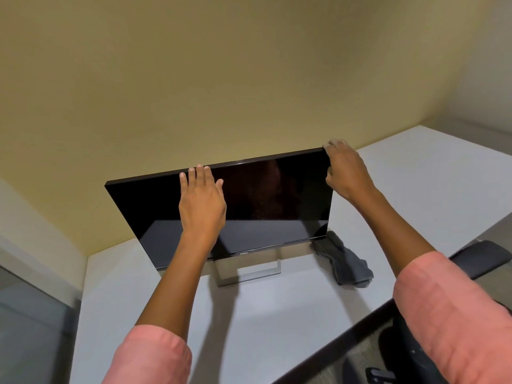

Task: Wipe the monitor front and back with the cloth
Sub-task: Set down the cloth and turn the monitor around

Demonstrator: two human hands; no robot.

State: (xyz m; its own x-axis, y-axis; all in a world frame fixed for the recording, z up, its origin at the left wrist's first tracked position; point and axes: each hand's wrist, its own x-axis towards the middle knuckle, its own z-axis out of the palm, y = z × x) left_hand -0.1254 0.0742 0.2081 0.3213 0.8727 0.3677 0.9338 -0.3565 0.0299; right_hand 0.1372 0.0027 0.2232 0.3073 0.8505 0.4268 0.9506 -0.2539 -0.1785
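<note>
1. The monitor (266,200) stands on its thin frame stand (248,270) in the middle of the frame, on the white desk (277,328), screen dark and facing the camera; the cloth (347,266), the thing needed for wiping, lies crumpled on the desk at the panel's lower right corner, held by neither hand
2. The left hand (201,202) is spread flat, fingers straight, against the upper part of the screen with the fingertips at the top edge; bare skin on the glass will likely leave smears where wiping is due
3. The right hand (346,170) curls over the upper right corner of the panel, fingers behind and thumb on the side edge; a hard pull from that one corner could twist the panel on its slim stand
4. If the hands turn the monitor to reach its back, the open stand looks light, so it may skid or tip, and the panel could swing into the yellow wall (249,79) close behind
5. A turning lower right corner could catch the cloth and drag it toward the desk's edge at the right of the frame
6. Whether a cable runs behind cannot be told; one could snag during a turn
</note>
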